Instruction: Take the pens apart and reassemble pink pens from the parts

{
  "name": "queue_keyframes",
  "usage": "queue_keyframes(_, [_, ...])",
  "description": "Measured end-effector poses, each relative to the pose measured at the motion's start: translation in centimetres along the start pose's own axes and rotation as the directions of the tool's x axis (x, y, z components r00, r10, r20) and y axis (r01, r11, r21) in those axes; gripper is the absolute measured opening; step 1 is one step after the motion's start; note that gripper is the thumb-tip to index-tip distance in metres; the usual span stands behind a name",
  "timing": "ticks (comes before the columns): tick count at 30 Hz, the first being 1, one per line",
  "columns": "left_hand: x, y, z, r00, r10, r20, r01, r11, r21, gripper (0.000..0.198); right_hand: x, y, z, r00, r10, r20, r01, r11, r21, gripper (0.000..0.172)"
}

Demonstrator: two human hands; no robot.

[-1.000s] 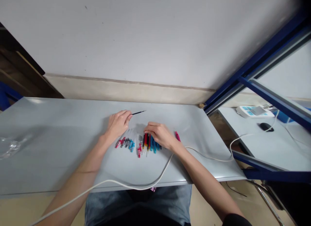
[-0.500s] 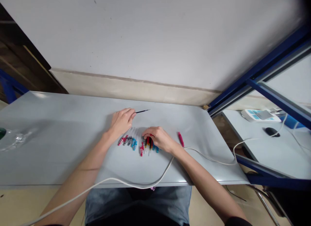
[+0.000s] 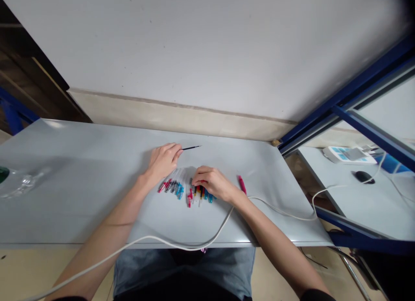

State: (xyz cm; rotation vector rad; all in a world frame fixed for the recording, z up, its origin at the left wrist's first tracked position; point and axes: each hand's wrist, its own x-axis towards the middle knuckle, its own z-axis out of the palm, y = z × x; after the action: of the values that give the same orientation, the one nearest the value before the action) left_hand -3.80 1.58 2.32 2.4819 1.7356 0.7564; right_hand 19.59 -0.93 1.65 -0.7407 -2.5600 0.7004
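Note:
My left hand (image 3: 164, 159) is closed on a thin dark pen refill (image 3: 192, 148), whose tip points right above the table. Over a row of pen parts, my right hand (image 3: 209, 180) has its fingers bent together; what they pinch, if anything, is hidden. Below and left of that hand lie a red cap (image 3: 189, 198), several refills (image 3: 200, 192) in yellow, red and black, and blue caps (image 3: 210, 198). Between the hands, several clear pen barrels (image 3: 177, 176) lie side by side with red, grey and blue ends. A pink pen (image 3: 241, 185) rests by itself to the right.
A white cable (image 3: 149, 237) runs across the table's front and on to the right. A clear plastic bottle (image 3: 19, 183) lies at the far left. Beyond the blue frame (image 3: 308, 124), a second table holds a black mouse (image 3: 364, 177) and a white device (image 3: 348, 155).
My right hand has shifted slightly, its fingers still among the pen parts. The left hand keeps the refill in about the same place. The whole view has moved a little.

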Motion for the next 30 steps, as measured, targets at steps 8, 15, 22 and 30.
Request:
queue_keyframes(8, [0.0,-0.2,-0.1,1.0,0.001,0.0,-0.001,1.0,0.019,0.023,-0.5,0.2,-2.8,0.973,0.172,-0.155,-0.18,0.983,-0.04,0.02])
queue_keyframes(15, [-0.1,-0.2,0.1,1.0,0.019,-0.01,-0.019,1.0,-0.006,0.023,-7.4,3.3,-6.5,0.649,0.619,-0.442,-0.74,0.648,-0.178,0.029])
queue_keyframes(22, [-0.1,0.0,0.3,1.0,0.025,-0.009,-0.025,0.999,-0.021,0.024,-11.4,1.3,-3.8,0.641,0.7,-0.314,-0.764,0.618,-0.183,0.036])
queue_keyframes(30, [-0.1,-0.2,0.4,1.0,0.024,-0.01,-0.024,0.999,-0.042,0.023,-8.0,-1.7,-1.7,0.691,0.657,-0.301,-0.712,0.691,-0.125,0.015])
